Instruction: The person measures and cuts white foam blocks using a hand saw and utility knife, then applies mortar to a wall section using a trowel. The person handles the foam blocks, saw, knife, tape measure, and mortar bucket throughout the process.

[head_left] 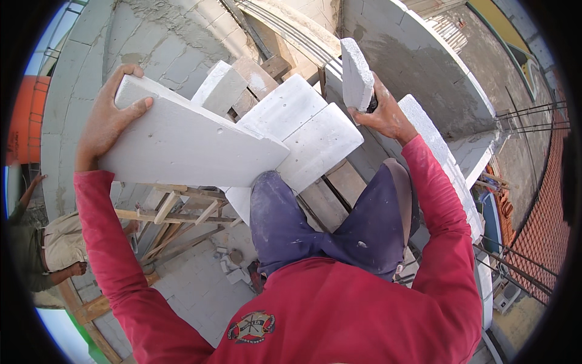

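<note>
My left hand (115,118) is closed over the upper left end of a large pale aerated concrete block (188,145), thumb on its near face. The block's right end is a broken, slanted edge, and its lower right part is by my knee. My right hand (391,115) grips a small broken piece of block (356,76), raised on the right. Something dark shows between that palm and the piece; I cannot make out what. Between my hands, white blocks (321,142) lie side by side on wooden boards (318,203).
Grey block walls (418,67) rise ahead and to the right. A person in beige trousers (65,239) is below on the left, near timber framing (182,209). Steel bars (530,115) stick out on the right, above a tiled roof (542,206). Rubble (233,267) lies on the floor below.
</note>
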Tool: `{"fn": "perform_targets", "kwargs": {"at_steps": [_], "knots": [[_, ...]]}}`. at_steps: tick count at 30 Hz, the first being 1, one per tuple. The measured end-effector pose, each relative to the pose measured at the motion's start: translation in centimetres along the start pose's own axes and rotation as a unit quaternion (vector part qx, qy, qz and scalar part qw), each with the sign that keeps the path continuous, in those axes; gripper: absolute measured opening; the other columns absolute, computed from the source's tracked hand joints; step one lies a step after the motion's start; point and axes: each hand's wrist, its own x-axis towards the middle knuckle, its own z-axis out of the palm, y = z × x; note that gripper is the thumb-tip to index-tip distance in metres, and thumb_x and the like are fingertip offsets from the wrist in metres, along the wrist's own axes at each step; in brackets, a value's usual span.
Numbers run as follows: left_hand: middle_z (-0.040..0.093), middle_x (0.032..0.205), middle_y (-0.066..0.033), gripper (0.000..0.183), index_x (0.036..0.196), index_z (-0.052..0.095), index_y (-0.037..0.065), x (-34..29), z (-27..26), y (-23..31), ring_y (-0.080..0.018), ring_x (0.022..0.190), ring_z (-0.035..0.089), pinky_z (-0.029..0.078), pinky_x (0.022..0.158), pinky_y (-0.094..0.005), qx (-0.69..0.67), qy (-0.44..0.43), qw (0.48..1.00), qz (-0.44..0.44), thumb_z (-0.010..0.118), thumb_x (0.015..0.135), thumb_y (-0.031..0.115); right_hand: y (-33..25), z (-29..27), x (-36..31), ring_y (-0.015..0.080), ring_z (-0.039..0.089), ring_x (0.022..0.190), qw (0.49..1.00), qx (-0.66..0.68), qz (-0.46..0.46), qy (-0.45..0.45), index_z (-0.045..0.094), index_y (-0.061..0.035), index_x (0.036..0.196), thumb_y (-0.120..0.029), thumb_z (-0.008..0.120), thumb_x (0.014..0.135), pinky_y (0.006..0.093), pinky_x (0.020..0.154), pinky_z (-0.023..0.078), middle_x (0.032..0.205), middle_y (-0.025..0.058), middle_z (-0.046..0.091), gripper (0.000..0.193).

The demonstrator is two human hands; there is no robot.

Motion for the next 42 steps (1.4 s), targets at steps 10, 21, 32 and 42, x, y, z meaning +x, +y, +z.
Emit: {"fn": "perform_targets", "kwargs": {"at_steps": [10, 21, 32, 42], "knots": [[0.061, 0.112, -0.0099, 0.052, 0.135, 0.054, 0.019, 1.5, 1.1, 0.3, -0.0201, 0.096, 0.066, 0.056, 0.082, -0.0315, -0.024, -0.007, 0.999, -0.02, 0.075, 0.091, 0.035, 0.9, -3.8, -8.1, 0.0361, 0.052, 0.141, 0.996, 0.046, 0.048, -0.052, 0.04, -0.007, 0.155, -0.03, 0.089, 0.077, 0.048, 0.12, 0.039, 0.149, 0.0188, 0.053, 0.095], [0.057, 0.121, -0.0112, 0.066, 0.145, 0.048, 0.013, 2.8, 2.2, -0.3, -0.0215, 0.111, 0.061, 0.051, 0.096, -0.0319, -0.011, 0.001, 1.0, 0.014, 0.074, 0.09, 0.039, -0.5, -12.2, -15.6, 0.0375, 0.064, 0.126, 0.989, 0.013, -0.043, 0.139, 0.043, 0.0003, 0.153, -0.038, 0.092, 0.07, 0.0546, 0.104, 0.056, 0.135, 0.0276, 0.062, 0.103], [0.066, 0.11, -0.0149, 0.056, 0.13, 0.056, 0.01, 1.0, -1.0, 1.8, -0.0256, 0.096, 0.071, 0.058, 0.084, -0.0411, -0.054, -0.007, 0.995, -0.082, 0.079, 0.082, 0.026, 3.1, -21.2, -2.4, 0.0233, 0.065, 0.091, 0.923, -0.06, 0.005, 0.381, 0.058, 0.0033, 0.132, -0.034, 0.082, 0.093, 0.0393, 0.083, 0.054, 0.108, 0.0125, 0.068, 0.059], [0.065, 0.132, -0.0199, 0.081, 0.141, 0.056, 0.014, 0.1, 0.0, 0.6, -0.0388, 0.124, 0.062, 0.049, 0.103, -0.049, 0.122, 0.032, 0.992, -0.022, 0.078, 0.071, 0.049, 13.2, -18.2, 11.3, 0.0224, 0.063, 0.088, 0.935, -0.198, 0.018, 0.293, 0.058, 0.0008, 0.14, -0.033, 0.069, 0.102, 0.0373, 0.079, 0.051, 0.102, 0.0105, 0.066, 0.051]]}}
